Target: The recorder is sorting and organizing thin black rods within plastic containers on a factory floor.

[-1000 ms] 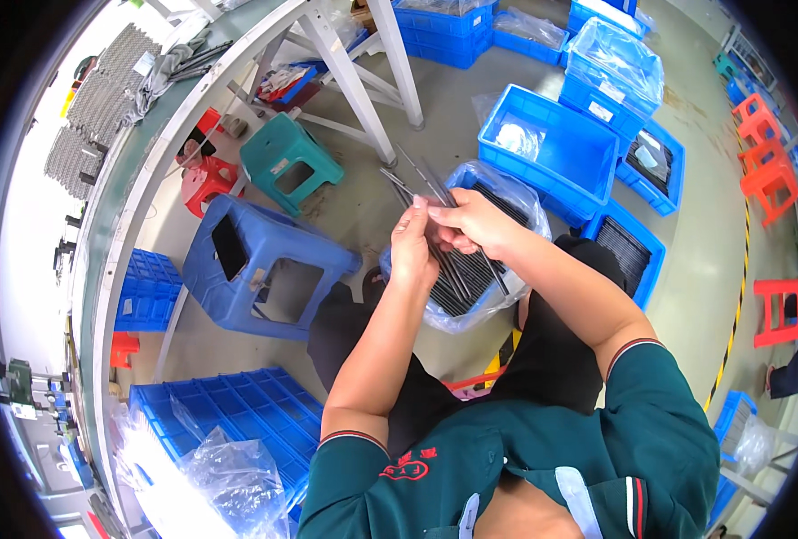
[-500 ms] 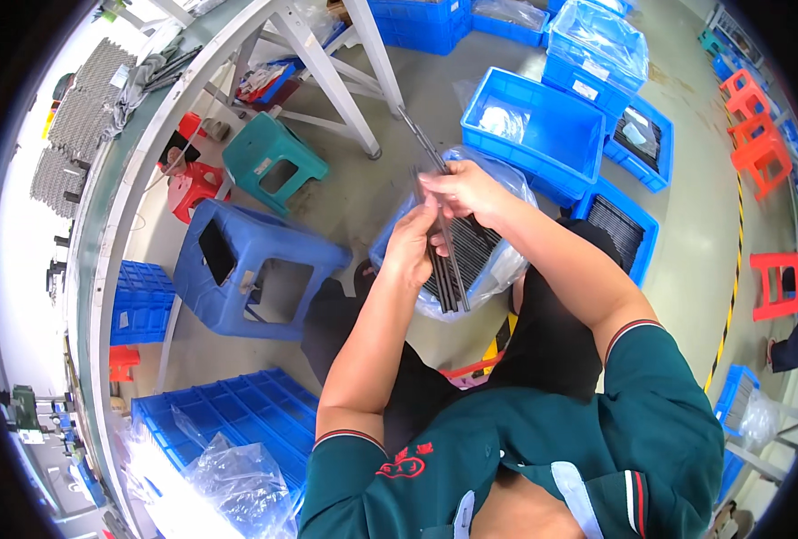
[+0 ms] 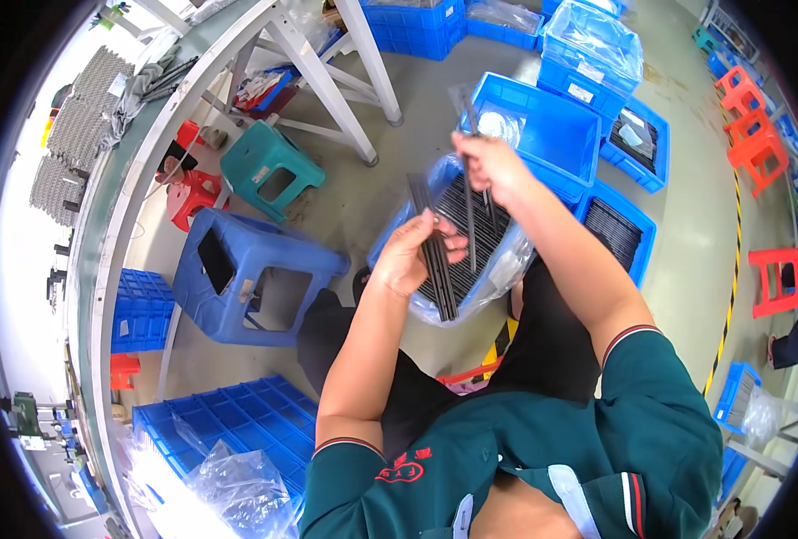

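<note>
My left hand (image 3: 415, 253) is closed round a small bundle of thin dark rods (image 3: 437, 269), held upright over a plastic-lined blue bin (image 3: 390, 235). Many more such rods (image 3: 498, 235) lie side by side in that bin, between my knees. To the right, my right hand (image 3: 492, 167) pinches one or two long dark rods (image 3: 469, 202), apart from the bundle; blur hides the exact number. The lower end of a rod hangs over the bin, and its upper end points away from me.
An open blue crate (image 3: 556, 135) stands beyond the bin, with another crate of dark rods (image 3: 619, 229) at its right. At my left are a blue stool (image 3: 282, 260) bearing a phone (image 3: 216, 259), a green stool (image 3: 269, 166) and a white-legged workbench (image 3: 332, 99).
My hands have drawn apart. The right has moved right and away with its rod or rods; the left stays over the bin with the bundle, slightly lower.
</note>
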The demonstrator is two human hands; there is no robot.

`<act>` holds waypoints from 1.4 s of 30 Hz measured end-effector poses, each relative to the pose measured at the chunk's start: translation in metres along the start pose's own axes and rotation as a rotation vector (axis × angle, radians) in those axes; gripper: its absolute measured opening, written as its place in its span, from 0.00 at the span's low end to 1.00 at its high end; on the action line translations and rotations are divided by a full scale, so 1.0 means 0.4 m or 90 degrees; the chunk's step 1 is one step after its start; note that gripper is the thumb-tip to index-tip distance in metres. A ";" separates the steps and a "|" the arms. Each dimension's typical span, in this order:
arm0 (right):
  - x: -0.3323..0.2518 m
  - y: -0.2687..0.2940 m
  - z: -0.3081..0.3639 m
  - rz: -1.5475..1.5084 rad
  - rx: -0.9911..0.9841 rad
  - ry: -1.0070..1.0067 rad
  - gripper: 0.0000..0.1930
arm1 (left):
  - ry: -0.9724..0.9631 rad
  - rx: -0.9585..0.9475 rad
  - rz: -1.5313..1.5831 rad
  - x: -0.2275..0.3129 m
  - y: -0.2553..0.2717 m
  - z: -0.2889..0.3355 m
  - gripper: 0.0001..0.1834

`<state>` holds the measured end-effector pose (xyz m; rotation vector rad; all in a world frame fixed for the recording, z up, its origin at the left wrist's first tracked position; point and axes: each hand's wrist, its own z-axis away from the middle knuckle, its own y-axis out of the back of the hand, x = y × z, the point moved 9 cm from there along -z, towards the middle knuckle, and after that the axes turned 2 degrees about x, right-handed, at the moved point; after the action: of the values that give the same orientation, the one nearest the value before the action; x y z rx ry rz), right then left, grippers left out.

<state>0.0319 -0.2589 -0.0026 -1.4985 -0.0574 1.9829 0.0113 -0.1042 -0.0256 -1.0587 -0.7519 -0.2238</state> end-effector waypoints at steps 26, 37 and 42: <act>0.068 -0.109 0.113 0.388 -0.171 0.052 0.12 | -0.203 0.163 0.177 0.136 0.128 0.021 0.16; 0.112 -0.139 0.175 0.370 -0.269 -0.058 0.14 | -0.290 0.204 0.206 0.162 0.143 0.022 0.20; 0.114 -0.140 0.174 0.409 -0.259 -0.040 0.16 | -0.308 0.184 0.204 0.166 0.142 0.021 0.19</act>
<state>-0.0097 -0.1678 0.0055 -1.8750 -0.0032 2.6488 0.0851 -0.0573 -0.0200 -0.9472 -0.9960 0.4200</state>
